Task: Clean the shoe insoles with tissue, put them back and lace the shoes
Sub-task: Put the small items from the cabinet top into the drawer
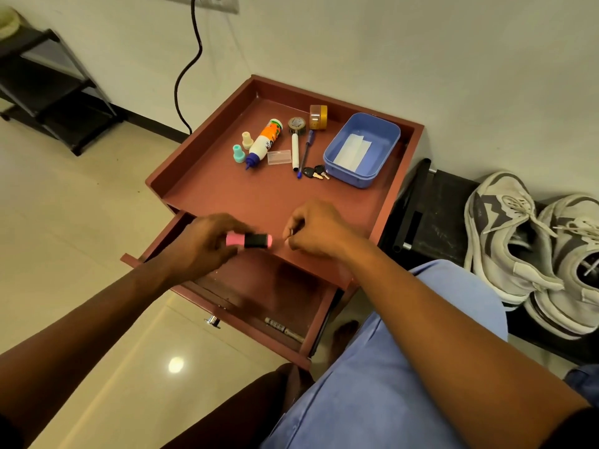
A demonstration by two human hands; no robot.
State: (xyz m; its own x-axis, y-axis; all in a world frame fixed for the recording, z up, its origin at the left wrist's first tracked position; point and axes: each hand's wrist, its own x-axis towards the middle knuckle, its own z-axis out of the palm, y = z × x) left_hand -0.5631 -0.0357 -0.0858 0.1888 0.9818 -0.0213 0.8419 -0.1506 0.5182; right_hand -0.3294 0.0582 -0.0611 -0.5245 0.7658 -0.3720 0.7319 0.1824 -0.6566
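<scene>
I'm gripping a stubby pink-and-black marker point(249, 240) in my left hand point(207, 244) over the open drawer point(252, 306) | right hand point(316, 230) is curling, pinching something too small to identify | shoes point(531, 254), worn white-grey, laces loose, are waiting on the black rack at right | folded tissue point(351, 150) is lying in the smooth blue plastic box point(363, 150)

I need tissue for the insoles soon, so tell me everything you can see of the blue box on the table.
The blue box is a rounded rectangular container, plastic by its look, with no lid on it. It stands upright at the far right of the reddish table, near the raised rim. Inside lies a flat folded white sheet, maybe tissue. A bunch of keys lies just beside its near left corner; whether they touch is unclear. Neither hand touches it.
</scene>
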